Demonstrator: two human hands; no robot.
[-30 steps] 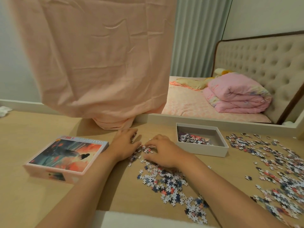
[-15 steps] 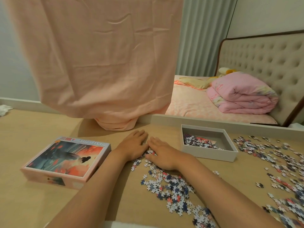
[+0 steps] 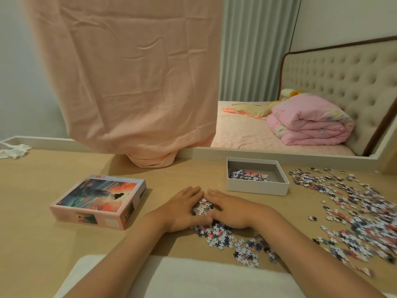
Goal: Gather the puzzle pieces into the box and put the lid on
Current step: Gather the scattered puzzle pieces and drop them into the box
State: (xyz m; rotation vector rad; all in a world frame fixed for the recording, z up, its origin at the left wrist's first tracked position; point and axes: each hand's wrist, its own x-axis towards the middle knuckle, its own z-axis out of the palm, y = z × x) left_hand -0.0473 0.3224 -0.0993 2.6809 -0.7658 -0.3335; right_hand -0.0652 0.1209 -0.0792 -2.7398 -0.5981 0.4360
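Note:
My left hand [image 3: 181,208] and my right hand [image 3: 231,210] lie side by side on the wooden table [image 3: 53,244], fingers straight, cupping a small heap of puzzle pieces [image 3: 202,208] between them. More loose pieces [image 3: 227,237] trail toward me from the hands. The open white box [image 3: 256,188] stands just beyond my right hand with several pieces [image 3: 242,175] inside. Its lid [image 3: 98,200], printed with an orange and blue picture, lies to the left of my left hand.
A wide scatter of pieces [image 3: 352,209] covers the table's right side. A peach cloth [image 3: 137,82] hangs down to the table behind the hands. A white cushion [image 3: 182,278] sits at the near edge. Crumpled white tissue [image 3: 15,150] lies far left.
Both hands have slid toward me and come together, sweeping pieces into a tighter heap between them. The camera has moved back slightly.

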